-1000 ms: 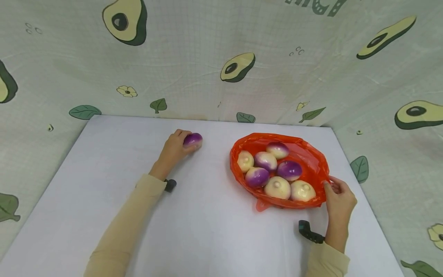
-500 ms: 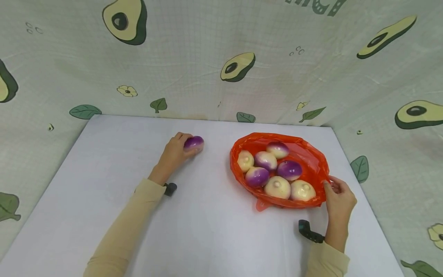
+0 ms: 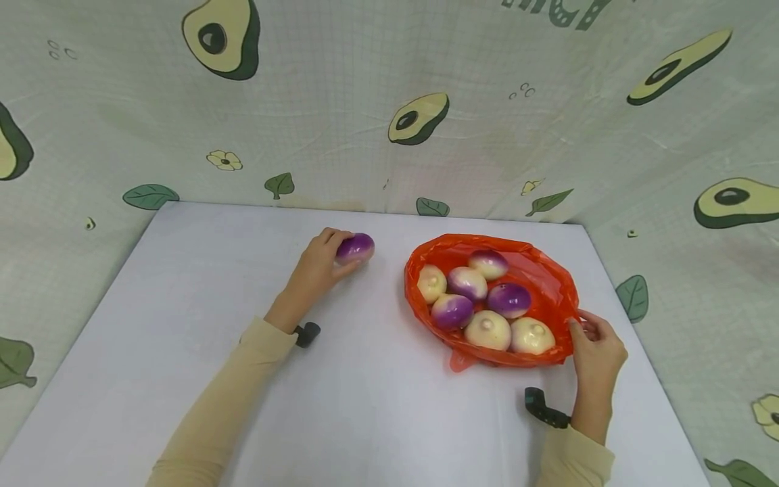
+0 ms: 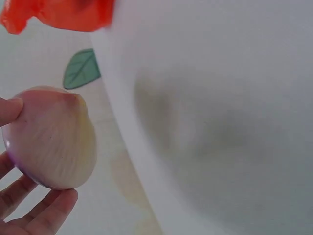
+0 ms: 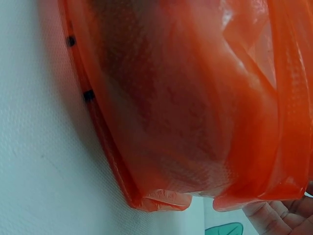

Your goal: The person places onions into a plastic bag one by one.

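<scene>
At the back of the table, left of the bag, my left hand (image 3: 322,264) grips a purple-and-white turnip (image 3: 356,248) between thumb and fingers. The left wrist view shows that turnip's pale, faintly streaked side (image 4: 56,139), with fingertips (image 4: 61,203) under it and the thumb on top. On the right lies a red plastic bag (image 3: 550,270), its mouth spread wide and its rim rolled. Several similar turnips (image 3: 509,299) sit inside, some purple side up, others showing cream undersides with a nub. My right hand (image 3: 599,352) pinches the bag's right rim; the bag partly covers its fingers in the right wrist view.
The white table (image 3: 365,406) ends at a cloth backdrop (image 3: 341,149) printed with avocados and leaves. A red flap (image 3: 460,360) of the bag sticks out at its front. Dark wrist cameras (image 3: 548,409) sit on both wrists.
My left hand has moved a little to the right with the turnip, closer to the bag. The right hand and the bag have stayed in place.
</scene>
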`<state>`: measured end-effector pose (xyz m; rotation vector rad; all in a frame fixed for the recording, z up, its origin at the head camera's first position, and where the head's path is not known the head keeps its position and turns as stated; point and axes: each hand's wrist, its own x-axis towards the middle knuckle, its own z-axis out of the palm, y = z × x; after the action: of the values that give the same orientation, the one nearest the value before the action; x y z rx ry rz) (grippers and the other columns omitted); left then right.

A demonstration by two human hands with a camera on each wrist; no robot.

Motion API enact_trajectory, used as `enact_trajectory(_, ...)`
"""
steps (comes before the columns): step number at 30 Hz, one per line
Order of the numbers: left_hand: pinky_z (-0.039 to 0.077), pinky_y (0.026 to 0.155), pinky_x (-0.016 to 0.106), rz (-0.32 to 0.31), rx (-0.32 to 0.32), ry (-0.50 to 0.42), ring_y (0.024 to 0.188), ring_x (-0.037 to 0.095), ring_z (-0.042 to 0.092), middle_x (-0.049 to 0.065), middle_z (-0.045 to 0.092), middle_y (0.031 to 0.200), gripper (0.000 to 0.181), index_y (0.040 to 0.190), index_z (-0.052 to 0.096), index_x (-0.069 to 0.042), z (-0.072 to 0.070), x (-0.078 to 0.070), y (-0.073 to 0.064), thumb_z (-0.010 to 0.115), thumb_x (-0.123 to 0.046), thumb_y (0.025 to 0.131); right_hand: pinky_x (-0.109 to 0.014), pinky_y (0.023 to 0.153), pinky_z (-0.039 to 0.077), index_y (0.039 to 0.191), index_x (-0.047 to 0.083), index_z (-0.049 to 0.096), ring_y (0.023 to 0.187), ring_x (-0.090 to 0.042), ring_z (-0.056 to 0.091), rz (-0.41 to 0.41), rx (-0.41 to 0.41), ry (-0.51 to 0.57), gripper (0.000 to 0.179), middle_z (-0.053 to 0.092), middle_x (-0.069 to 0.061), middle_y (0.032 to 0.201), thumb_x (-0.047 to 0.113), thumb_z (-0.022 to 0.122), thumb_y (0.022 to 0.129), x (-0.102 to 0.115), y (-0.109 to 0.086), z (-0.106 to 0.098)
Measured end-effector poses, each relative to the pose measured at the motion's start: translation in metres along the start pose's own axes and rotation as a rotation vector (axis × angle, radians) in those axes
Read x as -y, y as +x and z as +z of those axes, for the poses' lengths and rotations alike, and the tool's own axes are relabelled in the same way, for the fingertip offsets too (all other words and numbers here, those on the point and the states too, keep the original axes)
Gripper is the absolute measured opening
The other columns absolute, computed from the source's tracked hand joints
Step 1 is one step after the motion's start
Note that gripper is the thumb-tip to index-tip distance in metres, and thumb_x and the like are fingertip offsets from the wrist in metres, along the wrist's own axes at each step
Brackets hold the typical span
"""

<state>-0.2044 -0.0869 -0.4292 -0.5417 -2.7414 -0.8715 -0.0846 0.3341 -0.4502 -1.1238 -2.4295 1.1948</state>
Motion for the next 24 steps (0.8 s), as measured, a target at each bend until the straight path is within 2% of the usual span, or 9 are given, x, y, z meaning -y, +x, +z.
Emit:
enact_trajectory(3, 0.049, 0.093, 0.044, 0.028, -0.012, -0.002, 0.108, 0.032, 0.053, 0.016, 0.052, 0.119, 0.049, 0.123, 0.052, -0.006, -0.004, -0.011, 0.001, 0.07, -0.027, 0.083, -0.025, 0.089, 0.05, 0.133, 0.018, 0.052, 0.096, -0.014, 0.05, -0.008, -0.003, 0.013, 0.049, 0.055, -0.006, 0.117, 0.045, 0.049, 0.091, -0.002, 0.001, 0.001)
enact_trajectory(5, 0.049, 0.093, 0.043, 0.042, -0.019, -0.009, 0.108, 0.031, 0.052, 0.016, 0.052, 0.12, 0.049, 0.124, 0.052, -0.007, -0.006, -0.02, 0.002, 0.07, -0.027, 0.083, -0.022, 0.085, 0.051, 0.132, 0.02, 0.053, 0.096, -0.013, 0.05, -0.006, -0.003, 0.015, 0.05, 0.055, -0.004, 0.116, 0.047, 0.05, 0.09, -0.004, 0.003, 0.001)
enact_trajectory(6, 0.05, 0.093, 0.043, 0.047, -0.023, -0.012, 0.109, 0.031, 0.052, 0.015, 0.051, 0.121, 0.049, 0.125, 0.051, -0.007, -0.008, -0.024, 0.002, 0.069, -0.027, 0.083, -0.026, 0.089, 0.051, 0.132, 0.02, 0.052, 0.099, -0.015, 0.05, -0.003, 0.001, 0.02, 0.049, 0.055, -0.006, 0.119, 0.046, 0.05, 0.091, -0.004, 0.004, 0.002)
enact_trajectory(13, 0.051, 0.091, 0.039, 0.1, -0.047, -0.027, 0.112, 0.027, 0.049, 0.012, 0.05, 0.124, 0.052, 0.128, 0.05, -0.009, -0.014, -0.06, 0.004, 0.07, -0.025, 0.083, -0.024, 0.089, 0.05, 0.133, 0.02, 0.052, 0.095, -0.012, 0.049, 0.015, -0.004, 0.025, 0.049, 0.055, -0.007, 0.12, 0.045, 0.05, 0.091, 0.0, 0.001, 0.001)
enact_trajectory(15, 0.051, 0.091, 0.037, 0.131, -0.052, -0.031, 0.112, 0.025, 0.048, 0.011, 0.05, 0.124, 0.052, 0.128, 0.05, -0.01, -0.013, -0.07, 0.004, 0.07, -0.024, 0.083, -0.026, 0.092, 0.049, 0.133, 0.019, 0.052, 0.095, -0.012, 0.049, 0.015, -0.002, 0.023, 0.048, 0.054, -0.008, 0.122, 0.044, 0.049, 0.092, 0.001, 0.001, 0.001)
enact_trajectory(16, 0.051, 0.091, 0.036, 0.147, -0.051, -0.032, 0.113, 0.025, 0.048, 0.01, 0.05, 0.124, 0.052, 0.128, 0.05, -0.01, -0.012, -0.075, 0.004, 0.07, -0.024, 0.082, -0.022, 0.089, 0.049, 0.133, 0.019, 0.052, 0.093, -0.011, 0.049, 0.02, -0.005, 0.038, 0.048, 0.054, -0.007, 0.121, 0.043, 0.05, 0.091, 0.001, 0.001, 0.001)
enact_trajectory(20, 0.051, 0.092, 0.033, 0.208, -0.034, -0.033, 0.114, 0.022, 0.047, 0.008, 0.049, 0.125, 0.052, 0.128, 0.05, -0.013, -0.007, -0.094, 0.003, 0.071, -0.025, 0.082, -0.027, 0.092, 0.049, 0.133, 0.02, 0.051, 0.096, -0.012, 0.049, 0.021, -0.001, 0.02, 0.048, 0.054, -0.007, 0.122, 0.044, 0.049, 0.092, -0.001, 0.003, 0.001)
enact_trajectory(23, 0.05, 0.093, 0.032, 0.252, -0.014, -0.035, 0.116, 0.022, 0.045, 0.007, 0.048, 0.127, 0.053, 0.129, 0.049, -0.014, 0.0, -0.107, 0.003, 0.07, -0.027, 0.082, -0.028, 0.085, 0.053, 0.133, 0.022, 0.051, 0.097, -0.013, 0.051, 0.011, 0.007, 0.01, 0.049, 0.056, -0.004, 0.119, 0.047, 0.05, 0.09, -0.007, 0.009, 0.002)
enact_trajectory(24, 0.05, 0.093, 0.032, 0.266, -0.01, -0.038, 0.117, 0.021, 0.045, 0.007, 0.048, 0.127, 0.053, 0.129, 0.049, -0.014, 0.002, -0.111, 0.003, 0.07, -0.028, 0.083, -0.026, 0.078, 0.055, 0.132, 0.023, 0.052, 0.095, -0.011, 0.051, 0.011, 0.005, 0.006, 0.05, 0.056, -0.001, 0.115, 0.049, 0.05, 0.09, -0.008, 0.01, 0.002)
